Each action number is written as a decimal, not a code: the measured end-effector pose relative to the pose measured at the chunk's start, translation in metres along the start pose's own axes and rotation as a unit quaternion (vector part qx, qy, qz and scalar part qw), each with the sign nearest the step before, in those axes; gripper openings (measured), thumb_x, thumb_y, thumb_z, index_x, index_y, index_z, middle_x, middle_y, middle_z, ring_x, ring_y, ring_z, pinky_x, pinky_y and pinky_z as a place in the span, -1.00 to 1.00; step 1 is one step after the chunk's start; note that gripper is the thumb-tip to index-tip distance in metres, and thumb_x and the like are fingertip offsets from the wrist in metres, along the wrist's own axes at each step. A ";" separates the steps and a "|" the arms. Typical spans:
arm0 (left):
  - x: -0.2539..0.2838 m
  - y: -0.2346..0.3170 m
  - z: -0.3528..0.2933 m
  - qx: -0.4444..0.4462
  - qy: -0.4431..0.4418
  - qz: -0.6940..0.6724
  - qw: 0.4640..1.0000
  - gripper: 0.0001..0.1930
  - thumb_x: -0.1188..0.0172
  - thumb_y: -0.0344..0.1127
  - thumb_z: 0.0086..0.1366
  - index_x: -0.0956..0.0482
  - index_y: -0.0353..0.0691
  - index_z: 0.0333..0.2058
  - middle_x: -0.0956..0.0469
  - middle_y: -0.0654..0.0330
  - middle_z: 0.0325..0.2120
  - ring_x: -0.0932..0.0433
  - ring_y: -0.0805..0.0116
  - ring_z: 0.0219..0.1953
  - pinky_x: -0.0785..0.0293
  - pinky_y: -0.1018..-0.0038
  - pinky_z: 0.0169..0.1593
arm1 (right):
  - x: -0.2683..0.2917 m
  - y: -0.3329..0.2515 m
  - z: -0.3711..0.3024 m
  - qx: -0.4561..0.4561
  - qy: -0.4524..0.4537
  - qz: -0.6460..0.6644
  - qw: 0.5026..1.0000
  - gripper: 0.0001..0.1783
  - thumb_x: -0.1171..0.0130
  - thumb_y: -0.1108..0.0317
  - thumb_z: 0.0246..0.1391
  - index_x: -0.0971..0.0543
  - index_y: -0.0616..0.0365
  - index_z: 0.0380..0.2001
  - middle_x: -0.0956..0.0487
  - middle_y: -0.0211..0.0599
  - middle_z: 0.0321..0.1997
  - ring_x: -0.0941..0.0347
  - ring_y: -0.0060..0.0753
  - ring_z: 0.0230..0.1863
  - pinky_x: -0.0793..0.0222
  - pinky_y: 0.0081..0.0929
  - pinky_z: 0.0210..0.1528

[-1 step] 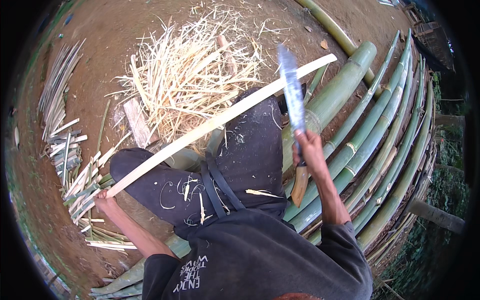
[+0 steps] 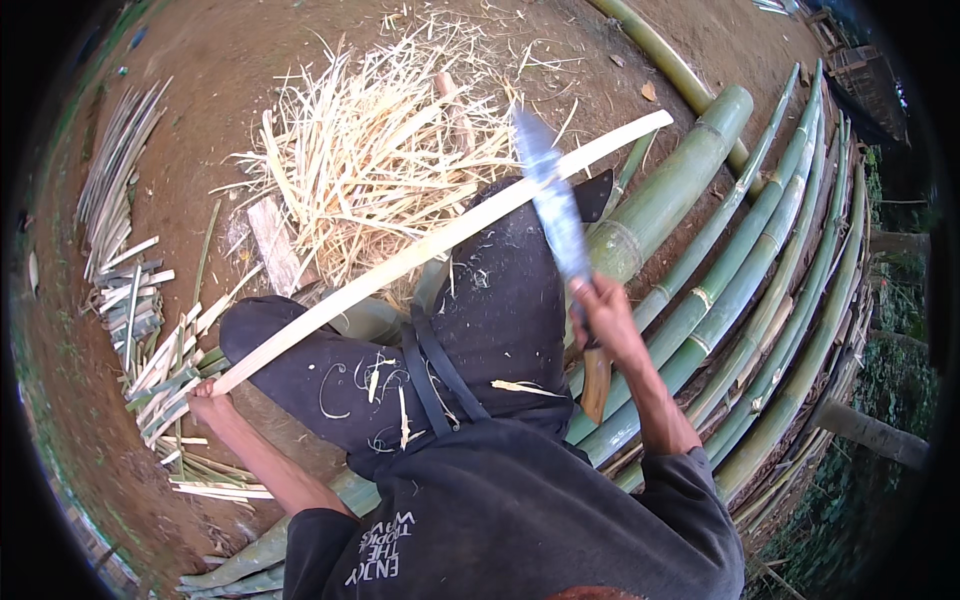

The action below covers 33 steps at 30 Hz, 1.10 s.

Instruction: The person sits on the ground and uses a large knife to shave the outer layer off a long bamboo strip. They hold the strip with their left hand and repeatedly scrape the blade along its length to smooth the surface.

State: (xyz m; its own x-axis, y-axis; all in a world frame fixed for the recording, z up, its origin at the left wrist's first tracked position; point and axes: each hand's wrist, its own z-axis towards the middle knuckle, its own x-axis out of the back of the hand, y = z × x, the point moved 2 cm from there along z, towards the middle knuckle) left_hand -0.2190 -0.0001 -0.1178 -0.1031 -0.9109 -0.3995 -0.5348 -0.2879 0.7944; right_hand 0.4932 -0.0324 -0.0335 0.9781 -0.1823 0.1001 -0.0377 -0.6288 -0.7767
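Observation:
A long pale bamboo strip [image 2: 400, 265] slants across my lap, rising from lower left to upper right over both thighs. Closed round its lower left end is my left hand [image 2: 209, 402]. My right hand [image 2: 607, 318] grips a machete [image 2: 556, 208] with a brown wooden handle that sticks out below the fist. The blade, smeared by motion, crosses over the strip near its far right end; whether it touches the strip I cannot tell. Curled shavings and slivers [image 2: 404, 415] lie on my dark trousers [image 2: 510, 300].
A heap of pale shavings [image 2: 350, 170] covers the dirt beyond my legs, beside a short wood block [image 2: 273, 240]. Several green bamboo poles [image 2: 690, 190] lie along my right side. Split strips [image 2: 125, 190] are piled at the left, with shorter pieces [image 2: 165, 385] near my left hand.
The machete has swung leftward, its tip now tilting further left over the strip. My right hand has shifted slightly left and down; my left hand and the strip look unmoved.

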 end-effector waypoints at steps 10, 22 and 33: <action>0.003 -0.005 0.010 0.006 -0.034 0.011 0.999 -0.68 0.19 -0.43 0.33 -0.06 -0.02 -0.63 -0.02 0.38 -0.77 -0.04 0.50 -0.78 -0.11 0.54 -0.70 | -0.032 0.002 -0.022 -0.022 -0.067 -0.055 0.996 -0.70 -0.03 0.17 0.37 -0.40 0.21 -0.31 -0.40 -0.44 -0.66 -0.31 -0.58 -0.75 -0.22 -0.53 -0.73; -0.007 -0.013 -0.011 -0.007 -0.019 0.018 1.000 -0.67 0.20 -0.40 0.34 -0.04 -0.02 -0.63 0.00 0.38 -0.74 -0.02 0.49 -0.76 -0.15 0.53 -0.68 | -0.084 0.001 -0.044 -0.040 -0.154 -0.118 0.980 -0.76 -0.08 0.25 0.35 -0.42 0.22 -0.32 -0.39 -0.46 -0.67 -0.27 -0.63 -0.73 -0.17 -0.55 -0.71; -0.008 -0.014 -0.012 -0.012 -0.008 0.024 1.000 -0.67 0.23 -0.29 0.45 -0.08 -0.02 -0.58 -0.04 0.38 -0.76 -0.05 0.52 -0.77 -0.11 0.54 -0.70 | -0.097 0.000 -0.048 -0.052 -0.228 -0.144 0.961 -0.70 -0.10 0.20 0.35 -0.45 0.25 -0.32 -0.40 -0.45 -0.67 -0.29 -0.60 -0.71 -0.18 -0.52 -0.68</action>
State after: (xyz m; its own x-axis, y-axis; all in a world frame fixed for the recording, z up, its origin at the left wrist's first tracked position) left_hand -0.2007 0.0075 -0.1206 -0.1414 -0.9191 -0.3677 -0.5086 -0.2512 0.8236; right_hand 0.3883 -0.0508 -0.0139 0.9379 0.3470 0.0005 0.2517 -0.6792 -0.6895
